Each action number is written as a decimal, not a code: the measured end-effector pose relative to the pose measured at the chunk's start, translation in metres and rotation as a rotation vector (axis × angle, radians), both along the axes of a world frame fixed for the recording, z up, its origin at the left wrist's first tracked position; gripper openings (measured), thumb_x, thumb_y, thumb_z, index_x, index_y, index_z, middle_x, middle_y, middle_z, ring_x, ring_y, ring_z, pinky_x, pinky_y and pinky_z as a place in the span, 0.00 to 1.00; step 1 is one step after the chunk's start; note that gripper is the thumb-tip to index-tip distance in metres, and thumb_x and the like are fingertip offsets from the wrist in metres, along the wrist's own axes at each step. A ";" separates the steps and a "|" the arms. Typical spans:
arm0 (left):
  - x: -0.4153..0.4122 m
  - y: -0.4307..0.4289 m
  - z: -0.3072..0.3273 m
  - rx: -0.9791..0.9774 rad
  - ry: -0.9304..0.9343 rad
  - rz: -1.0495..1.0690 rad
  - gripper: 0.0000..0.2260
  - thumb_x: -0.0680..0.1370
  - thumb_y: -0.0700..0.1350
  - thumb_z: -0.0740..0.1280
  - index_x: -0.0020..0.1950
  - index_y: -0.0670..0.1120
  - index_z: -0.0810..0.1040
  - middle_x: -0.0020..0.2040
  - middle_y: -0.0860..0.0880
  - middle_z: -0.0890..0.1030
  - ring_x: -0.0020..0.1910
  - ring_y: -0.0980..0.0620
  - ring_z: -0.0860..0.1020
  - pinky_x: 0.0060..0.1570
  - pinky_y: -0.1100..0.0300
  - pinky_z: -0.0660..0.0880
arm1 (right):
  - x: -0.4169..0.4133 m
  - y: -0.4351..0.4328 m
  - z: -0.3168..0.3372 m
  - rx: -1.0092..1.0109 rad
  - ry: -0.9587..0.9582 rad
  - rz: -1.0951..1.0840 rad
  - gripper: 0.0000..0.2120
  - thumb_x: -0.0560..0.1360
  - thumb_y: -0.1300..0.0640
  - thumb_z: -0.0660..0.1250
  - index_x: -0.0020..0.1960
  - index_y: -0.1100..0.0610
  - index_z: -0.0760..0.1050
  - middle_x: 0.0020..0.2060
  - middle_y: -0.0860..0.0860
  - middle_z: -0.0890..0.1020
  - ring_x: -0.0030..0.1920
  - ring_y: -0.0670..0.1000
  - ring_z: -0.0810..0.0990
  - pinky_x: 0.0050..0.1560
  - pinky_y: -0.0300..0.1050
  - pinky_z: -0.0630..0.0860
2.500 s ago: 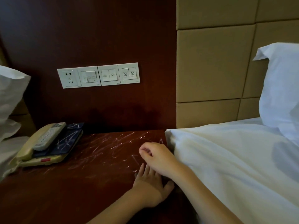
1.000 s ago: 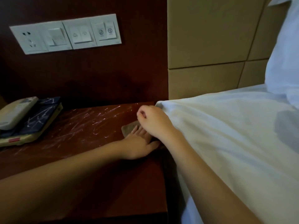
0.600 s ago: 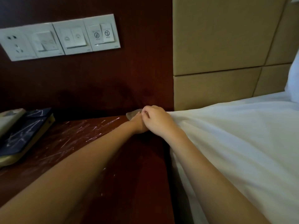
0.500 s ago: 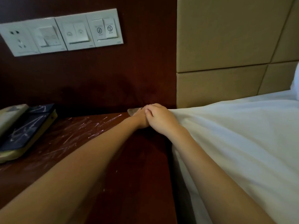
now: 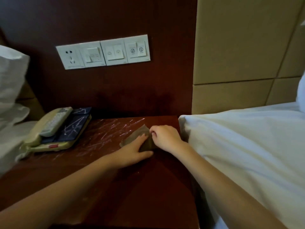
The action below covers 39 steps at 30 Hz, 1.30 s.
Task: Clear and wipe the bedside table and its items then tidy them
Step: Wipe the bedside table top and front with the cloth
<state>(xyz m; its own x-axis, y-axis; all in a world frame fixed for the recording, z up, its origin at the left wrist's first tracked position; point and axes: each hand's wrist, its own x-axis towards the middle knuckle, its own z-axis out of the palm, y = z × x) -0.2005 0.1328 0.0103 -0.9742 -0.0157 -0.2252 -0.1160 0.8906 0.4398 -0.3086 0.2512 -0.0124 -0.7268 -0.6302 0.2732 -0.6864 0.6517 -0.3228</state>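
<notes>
The dark wooden bedside table carries pale scratchy streaks across its back half. A small brown cloth lies on it near the bed side. My left hand presses flat on the cloth with straight fingers. My right hand sits just right of it with curled fingers, and its thumb and forefinger seem to pinch the cloth's far edge. At the table's left stands a beige telephone, with a streaked dark blue folder and a pale remote lying on it.
A white bed sheet presses against the table's right edge beside my right wrist. A white pillow hangs over the left side. A row of switches and a socket is on the dark wall panel behind.
Both hands and the cloth have come back from the table's far right corner toward the middle. The view has pulled back, so the telephone and left pillow show again.
</notes>
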 end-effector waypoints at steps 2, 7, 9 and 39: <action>0.034 -0.023 -0.008 -0.057 -0.020 -0.061 0.33 0.77 0.61 0.58 0.77 0.55 0.47 0.77 0.57 0.44 0.74 0.60 0.45 0.68 0.65 0.45 | 0.007 -0.007 0.001 0.113 0.128 -0.044 0.17 0.81 0.47 0.55 0.59 0.55 0.75 0.49 0.53 0.81 0.52 0.55 0.78 0.44 0.47 0.72; 0.096 -0.092 -0.021 -0.329 0.119 -0.063 0.47 0.59 0.80 0.33 0.75 0.61 0.43 0.74 0.62 0.38 0.72 0.62 0.34 0.70 0.57 0.35 | -0.003 -0.030 0.007 0.489 -0.035 -0.276 0.27 0.82 0.43 0.47 0.76 0.56 0.58 0.72 0.60 0.65 0.69 0.65 0.64 0.66 0.57 0.65; 0.109 -0.120 -0.024 -0.329 0.112 0.043 0.52 0.54 0.81 0.30 0.75 0.61 0.45 0.74 0.62 0.39 0.71 0.61 0.35 0.71 0.55 0.37 | 0.002 -0.041 0.001 0.482 -0.172 -0.260 0.27 0.81 0.42 0.44 0.78 0.50 0.47 0.77 0.59 0.50 0.74 0.69 0.51 0.72 0.64 0.51; 0.154 -0.213 -0.055 -0.334 0.490 0.499 0.29 0.77 0.61 0.49 0.73 0.48 0.65 0.76 0.47 0.61 0.76 0.48 0.50 0.71 0.39 0.41 | 0.137 -0.041 -0.011 0.549 -0.149 0.159 0.27 0.78 0.33 0.42 0.75 0.34 0.40 0.77 0.49 0.37 0.75 0.62 0.35 0.69 0.65 0.32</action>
